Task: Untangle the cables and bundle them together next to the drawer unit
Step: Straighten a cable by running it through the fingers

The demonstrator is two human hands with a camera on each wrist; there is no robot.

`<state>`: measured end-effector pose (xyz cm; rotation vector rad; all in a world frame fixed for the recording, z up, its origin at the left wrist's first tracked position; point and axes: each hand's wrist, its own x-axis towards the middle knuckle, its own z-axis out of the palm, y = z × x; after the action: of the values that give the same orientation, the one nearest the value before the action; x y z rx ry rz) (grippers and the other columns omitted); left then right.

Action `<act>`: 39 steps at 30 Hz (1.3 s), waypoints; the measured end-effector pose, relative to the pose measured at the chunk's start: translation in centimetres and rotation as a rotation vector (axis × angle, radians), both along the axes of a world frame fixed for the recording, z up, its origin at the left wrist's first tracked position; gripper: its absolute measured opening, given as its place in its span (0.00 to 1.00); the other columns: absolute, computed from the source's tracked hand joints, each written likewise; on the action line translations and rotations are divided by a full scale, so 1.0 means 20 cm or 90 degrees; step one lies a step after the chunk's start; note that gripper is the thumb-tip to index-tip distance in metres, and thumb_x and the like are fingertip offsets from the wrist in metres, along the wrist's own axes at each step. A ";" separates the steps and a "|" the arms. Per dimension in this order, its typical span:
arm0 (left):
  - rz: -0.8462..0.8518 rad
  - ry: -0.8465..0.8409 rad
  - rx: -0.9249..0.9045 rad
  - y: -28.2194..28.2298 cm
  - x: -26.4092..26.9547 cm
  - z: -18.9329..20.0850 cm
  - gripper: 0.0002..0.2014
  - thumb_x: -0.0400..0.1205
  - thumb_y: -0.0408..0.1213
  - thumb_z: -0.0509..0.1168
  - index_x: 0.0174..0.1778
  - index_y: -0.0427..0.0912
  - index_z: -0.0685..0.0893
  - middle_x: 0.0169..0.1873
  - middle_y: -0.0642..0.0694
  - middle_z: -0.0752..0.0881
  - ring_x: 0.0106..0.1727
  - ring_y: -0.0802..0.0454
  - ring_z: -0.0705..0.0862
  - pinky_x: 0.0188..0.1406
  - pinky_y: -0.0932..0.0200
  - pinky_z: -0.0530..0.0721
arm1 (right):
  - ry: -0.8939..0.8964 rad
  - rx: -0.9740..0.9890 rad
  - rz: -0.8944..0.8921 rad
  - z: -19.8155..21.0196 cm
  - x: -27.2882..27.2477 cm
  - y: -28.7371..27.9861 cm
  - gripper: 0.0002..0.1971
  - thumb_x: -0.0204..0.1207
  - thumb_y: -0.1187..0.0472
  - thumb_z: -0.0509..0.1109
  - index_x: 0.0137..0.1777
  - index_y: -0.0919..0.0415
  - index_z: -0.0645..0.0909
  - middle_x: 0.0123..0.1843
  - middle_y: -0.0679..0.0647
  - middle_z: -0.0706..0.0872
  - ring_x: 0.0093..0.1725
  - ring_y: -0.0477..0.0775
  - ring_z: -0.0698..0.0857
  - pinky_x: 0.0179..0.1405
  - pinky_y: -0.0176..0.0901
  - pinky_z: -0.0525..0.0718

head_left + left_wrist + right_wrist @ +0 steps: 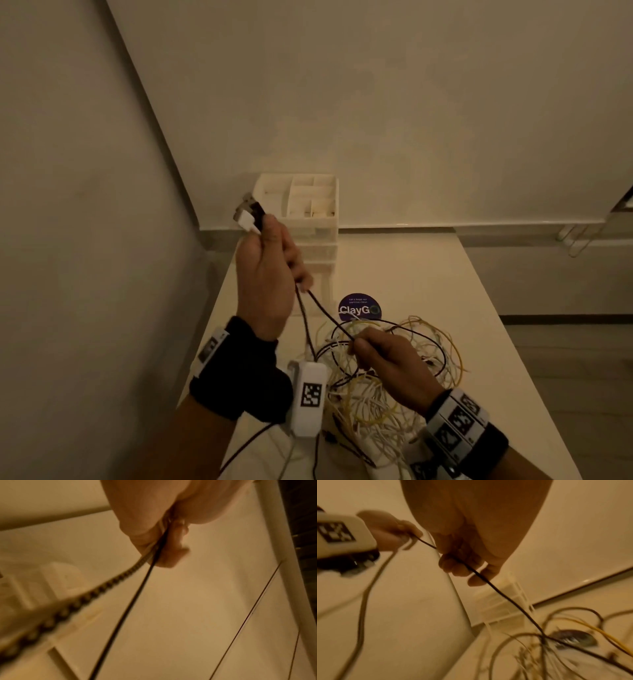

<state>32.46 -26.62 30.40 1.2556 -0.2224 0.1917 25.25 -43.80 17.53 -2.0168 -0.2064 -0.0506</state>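
Above the table [445, 274], my left hand [265, 274] is up in the air, its fingers curled tight around a few cables. Their plug ends [248, 214], one white and one dark, stick out of the top of my fist. Two dark cables hang down from the bottom of that hand. One is a black cable [329, 318] that runs across to my right hand [387, 363]. My right hand is lower, just over the pile, and its fingers and thumb pinch that black cable. From the right wrist view the cable goes on past my fingers [462, 566] and down into the tangle.

The cable pile [394, 377] lies on the table, a messy heap of white, yellow and dark wires. It is near the white drawer unit [308, 219], which stands at the back corner by the wall. A round purple sticker [359, 306] sits between the pile and the drawer unit.
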 end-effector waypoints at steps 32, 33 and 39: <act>0.211 -0.178 0.387 0.07 0.11 -0.10 0.02 0.83 0.42 0.65 0.48 0.50 0.83 0.32 0.61 0.82 0.33 0.69 0.80 0.36 0.69 0.76 | 0.032 0.164 -0.131 -0.18 0.11 -0.09 0.16 0.85 0.63 0.61 0.35 0.62 0.78 0.27 0.50 0.74 0.29 0.48 0.72 0.34 0.42 0.72; 0.209 -0.165 0.384 0.08 0.09 -0.11 0.05 0.83 0.42 0.66 0.53 0.50 0.84 0.32 0.61 0.82 0.33 0.69 0.79 0.37 0.71 0.76 | 0.026 0.159 -0.148 -0.18 0.11 -0.10 0.16 0.85 0.64 0.61 0.34 0.62 0.78 0.26 0.50 0.73 0.29 0.48 0.72 0.33 0.43 0.72; -0.009 -0.249 0.513 -0.08 -0.04 -0.16 0.18 0.82 0.39 0.68 0.69 0.50 0.82 0.43 0.57 0.90 0.37 0.69 0.85 0.36 0.72 0.81 | -0.065 0.134 -0.107 0.02 0.22 -0.10 0.13 0.77 0.58 0.64 0.33 0.63 0.80 0.28 0.48 0.79 0.31 0.45 0.76 0.35 0.41 0.73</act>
<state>31.74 -28.13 27.21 2.0097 -0.6941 0.3550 29.60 -45.85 17.97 -1.8187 -0.0922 -0.2716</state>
